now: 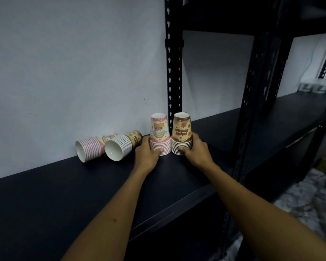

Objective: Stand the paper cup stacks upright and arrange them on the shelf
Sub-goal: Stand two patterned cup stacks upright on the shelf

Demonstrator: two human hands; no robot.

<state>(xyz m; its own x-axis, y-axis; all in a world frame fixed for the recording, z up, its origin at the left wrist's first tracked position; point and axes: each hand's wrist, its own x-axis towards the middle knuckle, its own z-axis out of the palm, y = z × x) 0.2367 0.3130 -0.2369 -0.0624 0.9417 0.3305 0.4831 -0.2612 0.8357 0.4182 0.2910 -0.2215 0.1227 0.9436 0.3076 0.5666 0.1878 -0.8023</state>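
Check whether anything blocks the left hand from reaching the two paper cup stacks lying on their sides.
Nothing visible does. The left hand grips the upright pink paper cup stack; the lying brown paper cup stack sits right beside it, the lying pink-striped paper cup stack just past that, on bare black shelf.

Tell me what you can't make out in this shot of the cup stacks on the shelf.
- Head view: the fingers of the left hand and right hand behind the upright pink stack and upright brown stack, hidden by the stacks.
- Far ends of the lying pink stack and lying brown stack, partly covered by each other and the left hand.
- Small pale items far right on the shelf, too blurred to identify.
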